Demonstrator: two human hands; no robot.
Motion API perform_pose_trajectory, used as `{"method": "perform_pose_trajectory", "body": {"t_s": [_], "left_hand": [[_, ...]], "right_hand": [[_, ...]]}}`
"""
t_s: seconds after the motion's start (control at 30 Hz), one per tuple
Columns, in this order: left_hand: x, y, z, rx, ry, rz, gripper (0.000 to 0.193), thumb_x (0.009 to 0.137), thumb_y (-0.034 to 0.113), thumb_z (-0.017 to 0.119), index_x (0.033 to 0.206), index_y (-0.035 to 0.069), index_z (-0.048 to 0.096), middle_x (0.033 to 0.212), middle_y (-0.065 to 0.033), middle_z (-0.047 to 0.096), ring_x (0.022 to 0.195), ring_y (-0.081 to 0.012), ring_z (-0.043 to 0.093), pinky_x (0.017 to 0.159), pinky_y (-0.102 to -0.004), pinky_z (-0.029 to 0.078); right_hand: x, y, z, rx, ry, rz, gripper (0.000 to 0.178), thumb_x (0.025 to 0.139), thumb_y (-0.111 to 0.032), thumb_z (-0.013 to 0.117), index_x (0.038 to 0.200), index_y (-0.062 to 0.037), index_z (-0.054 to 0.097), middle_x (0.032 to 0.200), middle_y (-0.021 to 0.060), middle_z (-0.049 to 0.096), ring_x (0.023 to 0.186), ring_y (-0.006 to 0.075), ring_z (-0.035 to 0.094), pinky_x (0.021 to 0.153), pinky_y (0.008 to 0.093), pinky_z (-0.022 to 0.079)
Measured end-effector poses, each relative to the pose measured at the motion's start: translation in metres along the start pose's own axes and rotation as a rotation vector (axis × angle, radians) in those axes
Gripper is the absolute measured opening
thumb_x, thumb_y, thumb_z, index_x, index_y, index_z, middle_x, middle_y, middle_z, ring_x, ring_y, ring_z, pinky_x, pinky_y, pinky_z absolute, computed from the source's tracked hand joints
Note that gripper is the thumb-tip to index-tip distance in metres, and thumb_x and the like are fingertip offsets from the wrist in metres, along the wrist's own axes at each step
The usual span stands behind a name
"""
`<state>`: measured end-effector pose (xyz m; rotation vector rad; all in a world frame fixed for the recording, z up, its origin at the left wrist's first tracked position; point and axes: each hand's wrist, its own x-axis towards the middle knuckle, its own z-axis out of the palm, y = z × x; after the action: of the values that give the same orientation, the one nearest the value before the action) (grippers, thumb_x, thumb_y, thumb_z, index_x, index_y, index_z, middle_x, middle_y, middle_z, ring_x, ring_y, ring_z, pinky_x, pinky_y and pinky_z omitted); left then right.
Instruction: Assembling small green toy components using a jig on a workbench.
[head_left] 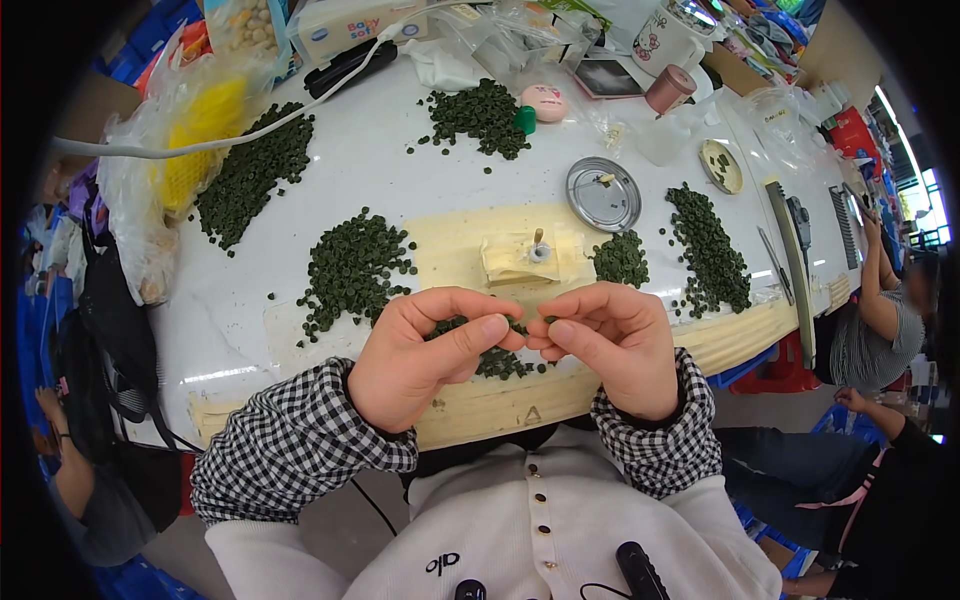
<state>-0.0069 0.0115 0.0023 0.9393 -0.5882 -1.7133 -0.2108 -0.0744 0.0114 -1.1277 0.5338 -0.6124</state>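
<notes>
My left hand (420,355) and my right hand (605,345) meet fingertip to fingertip just above the near edge of a white table (380,180). Between the pinched thumbs and forefingers sit small dark green round pieces (518,325). More of the same green pieces show inside my left palm (447,326) and lie in a small heap under my hands (500,363). A yellowed block with a short upright peg (528,258) stands just beyond my fingers. Both wrists wear black-and-white checked cuffs.
Heaps of green pieces lie at the left (355,265), far left (250,175), back (480,115) and right (712,250). A round metal lid (603,194) sits beyond the block. Bags and boxes crowd the far edge. Other people sit to the right (880,320) and left (70,450).
</notes>
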Motion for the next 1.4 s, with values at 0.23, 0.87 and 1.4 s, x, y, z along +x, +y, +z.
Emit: {"method": "perform_pose_trajectory", "body": {"t_s": [0.23, 0.87, 1.4], "left_hand": [[0.000, 0.001, 0.000, 0.005, -0.005, -0.010, 0.018, 0.096, 0.009, 0.058, 0.110, 0.001, 0.064, 0.093, -0.0106, 0.070, 0.057, -0.0003, 0.043, 0.049, -0.0168, 0.031], [-0.001, 0.002, 0.004, 0.064, 0.001, -0.040, 0.017, 0.094, 0.008, 0.061, 0.107, 0.000, 0.066, 0.091, -0.0113, 0.071, 0.057, -0.0022, 0.044, 0.048, -0.0184, 0.031], [-0.003, 0.001, 0.005, 0.135, 0.026, -0.009, 0.019, 0.092, 0.013, 0.065, 0.105, 0.000, 0.068, 0.088, -0.0057, 0.072, 0.060, 0.0001, 0.046, 0.052, -0.0157, 0.035]], "right_hand": [[0.000, 0.000, 0.000, 0.009, -0.007, 0.018, 0.022, 0.090, 0.005, 0.060, 0.112, 0.0082, 0.061, 0.102, 0.0160, 0.069, 0.094, 0.0169, 0.067, 0.085, 0.0270, 0.056], [0.002, 0.007, -0.002, -0.167, 0.018, -0.118, 0.020, 0.084, 0.006, 0.067, 0.104, 0.0045, 0.068, 0.097, 0.0102, 0.066, 0.086, 0.0129, 0.065, 0.079, 0.0245, 0.054], [0.001, 0.005, 0.013, -0.729, 0.120, -0.501, 0.019, 0.078, 0.008, 0.070, 0.095, 0.0009, 0.071, 0.085, 0.0088, 0.065, 0.073, 0.0148, 0.065, 0.065, 0.0240, 0.052]]}}
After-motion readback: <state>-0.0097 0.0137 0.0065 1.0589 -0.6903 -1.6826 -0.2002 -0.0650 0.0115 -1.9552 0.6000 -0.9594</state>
